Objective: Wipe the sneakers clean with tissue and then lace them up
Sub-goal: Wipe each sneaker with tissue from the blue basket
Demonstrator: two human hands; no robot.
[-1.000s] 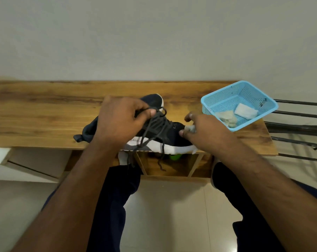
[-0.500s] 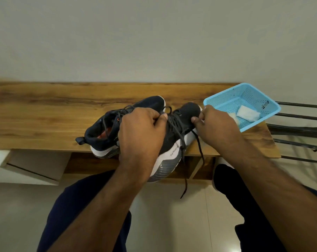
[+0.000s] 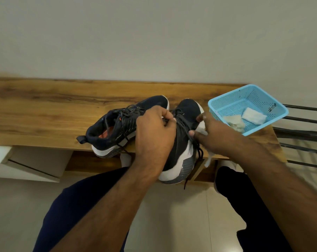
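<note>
- Two dark sneakers sit on the wooden surface (image 3: 45, 113), toes pointing at 12 o'clock toward the wall, heels hanging a bit over the near edge.
- Left sneaker (image 3: 116, 128) lies at a slant, heel toward 8 o'clock, orange lining showing inside, laces loose across the tongue.
- Right sneaker (image 3: 186, 146) is right beside it, touching or nearly so, with its white and grey sole side tipped up toward the camera.
- Left hand (image 3: 154, 135) is curled over the right sneaker's lacing area, thumb and fingers pinching the lace (image 3: 186, 132) up near the eyelets.
- Right hand (image 3: 214, 135) is at 3 o'clock of that sneaker, fingers bent and pinching a white tissue (image 3: 201, 129) against the shoe's side. A white strip (image 3: 208, 159) hangs below the hand past the surface edge; looks like more of the tissue, but can't say for sure.
- Lace ends dangle off the right sneaker below the edge.
- Blue mesh basket (image 3: 225, 104) sits at the surface's right end, around 2 o'clock from the sneakers, just beside the right hand. One corner pokes out over the edge.
- Inside the basket: a clean white folded tissue (image 3: 254, 116) and a dingier crumpled one (image 3: 234, 122) next to it.
- Dark metal bars (image 3: 303, 133) run off to the right behind the basket.
- Person's dark trousers (image 3: 77, 211) show below, over a pale tiled floor (image 3: 181, 220).
</note>
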